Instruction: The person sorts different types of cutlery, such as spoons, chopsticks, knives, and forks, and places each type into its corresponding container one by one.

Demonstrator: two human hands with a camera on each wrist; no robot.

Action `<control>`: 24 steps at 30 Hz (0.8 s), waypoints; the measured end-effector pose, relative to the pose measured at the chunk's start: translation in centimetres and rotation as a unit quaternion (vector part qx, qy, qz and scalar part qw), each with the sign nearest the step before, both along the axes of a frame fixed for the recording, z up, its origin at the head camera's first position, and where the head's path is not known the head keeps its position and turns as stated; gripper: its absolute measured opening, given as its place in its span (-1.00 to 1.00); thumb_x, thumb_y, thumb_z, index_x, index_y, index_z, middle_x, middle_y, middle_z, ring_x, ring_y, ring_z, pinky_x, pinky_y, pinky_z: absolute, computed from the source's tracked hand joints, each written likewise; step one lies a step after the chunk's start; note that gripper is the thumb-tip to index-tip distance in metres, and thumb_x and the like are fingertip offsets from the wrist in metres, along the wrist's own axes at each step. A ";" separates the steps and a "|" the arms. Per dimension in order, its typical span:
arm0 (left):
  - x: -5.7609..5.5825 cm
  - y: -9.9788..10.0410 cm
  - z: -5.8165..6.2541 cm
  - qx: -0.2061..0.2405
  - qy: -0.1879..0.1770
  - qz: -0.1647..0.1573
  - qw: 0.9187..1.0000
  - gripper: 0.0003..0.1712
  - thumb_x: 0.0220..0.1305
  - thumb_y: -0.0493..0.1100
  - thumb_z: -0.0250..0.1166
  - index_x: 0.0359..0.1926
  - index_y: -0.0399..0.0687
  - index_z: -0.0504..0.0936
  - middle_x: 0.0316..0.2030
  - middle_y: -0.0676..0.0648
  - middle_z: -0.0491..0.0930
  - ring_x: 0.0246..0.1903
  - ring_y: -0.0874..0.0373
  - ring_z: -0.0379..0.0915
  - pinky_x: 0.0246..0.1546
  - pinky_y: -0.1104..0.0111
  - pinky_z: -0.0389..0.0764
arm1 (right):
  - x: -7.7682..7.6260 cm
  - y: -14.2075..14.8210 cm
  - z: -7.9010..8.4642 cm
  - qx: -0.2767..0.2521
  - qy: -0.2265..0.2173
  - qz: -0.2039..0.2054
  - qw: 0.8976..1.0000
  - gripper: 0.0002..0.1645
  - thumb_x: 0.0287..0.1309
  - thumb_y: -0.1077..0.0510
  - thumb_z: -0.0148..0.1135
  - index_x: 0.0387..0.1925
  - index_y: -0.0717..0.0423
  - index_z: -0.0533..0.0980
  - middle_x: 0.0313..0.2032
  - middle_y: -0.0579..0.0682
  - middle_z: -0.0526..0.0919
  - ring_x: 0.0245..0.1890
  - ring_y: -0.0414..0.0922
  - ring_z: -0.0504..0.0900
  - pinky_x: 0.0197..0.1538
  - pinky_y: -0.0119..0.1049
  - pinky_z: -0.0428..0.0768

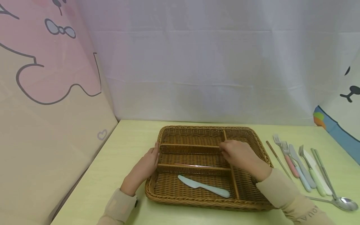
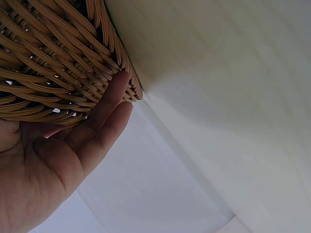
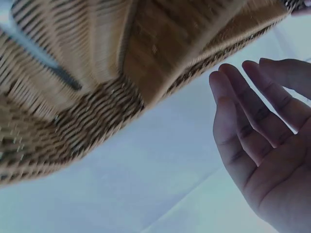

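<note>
A brown wicker basket point(image 1: 194, 127) with several compartments lies on the table. My left hand point(image 1: 146, 164) rests against its left side; in the left wrist view the fingers point(image 2: 109, 104) lie straight along the weave. Over the dividers, right of the middle, is my right hand point(image 1: 239, 156). Its fingers look slightly bent in the right wrist view, with nothing visible between them. A pale blue table knife point(image 1: 203, 186) lies in the front left compartment. Part of the lengthwise divider point(image 1: 234, 184) is hidden by the right hand.
Right of the basket lie a brown-ended chopstick point(image 1: 277, 156), a pink-handled fork point(image 1: 291, 162), other forks and knives, green-ended chopsticks point(image 1: 323, 168) and a metal spoon point(image 1: 346, 203). Printed cloth walls point(image 1: 197, 78) stand around the pale table point(image 1: 132, 134).
</note>
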State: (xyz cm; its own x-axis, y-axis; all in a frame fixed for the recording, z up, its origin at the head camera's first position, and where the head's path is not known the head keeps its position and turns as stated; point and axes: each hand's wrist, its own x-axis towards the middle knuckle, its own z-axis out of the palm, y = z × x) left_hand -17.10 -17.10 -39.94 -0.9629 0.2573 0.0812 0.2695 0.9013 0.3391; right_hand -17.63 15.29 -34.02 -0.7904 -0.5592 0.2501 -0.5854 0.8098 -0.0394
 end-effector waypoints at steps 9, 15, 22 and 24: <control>0.2 0.0 0.1 -0.006 0.006 0.001 1.000 -0.40 0.43 -0.20 -0.15 0.35 -0.46 -0.06 0.09 -0.43 0.37 -0.09 -0.20 0.49 -0.19 0.13 0.58 | -0.7 3.4 0.9 -0.011 -0.013 -0.045 0.999 -0.88 0.07 0.28 0.18 -0.51 0.02 0.48 -0.59 -0.12 0.50 -0.64 -0.23 0.38 -0.64 -0.35 0.29; 0.2 0.0 0.1 -0.007 0.004 0.002 1.000 -0.39 0.43 -0.20 -0.16 0.35 -0.45 -0.07 0.09 -0.42 0.36 -0.07 -0.19 0.48 -0.17 0.13 0.58 | -1.4 6.0 0.6 -0.037 -0.043 -0.082 0.995 -0.82 0.09 0.30 0.13 -0.58 0.05 0.44 -0.64 -0.10 0.47 -0.66 -0.21 0.34 -0.63 -0.33 0.28; 0.3 0.0 0.2 -0.007 0.006 0.001 1.000 -0.40 0.43 -0.21 -0.14 0.35 -0.46 -0.05 0.08 -0.42 0.37 -0.13 -0.16 0.51 -0.21 0.15 0.59 | -1.6 9.3 -0.1 -0.050 -0.068 -0.130 0.988 -0.89 0.07 0.30 0.09 -0.45 0.13 0.54 -0.52 0.02 0.60 -0.62 -0.15 0.42 -0.61 -0.26 0.35; 0.3 0.1 0.2 -0.006 0.008 -0.001 1.000 -0.40 0.43 -0.21 -0.14 0.35 -0.46 -0.06 0.08 -0.42 0.37 -0.17 -0.15 0.52 -0.22 0.16 0.59 | -1.5 10.2 -0.3 -0.046 -0.080 -0.150 0.984 -0.87 0.07 0.28 0.07 -0.39 0.16 0.56 -0.46 0.08 0.63 -0.60 -0.13 0.46 -0.62 -0.25 0.37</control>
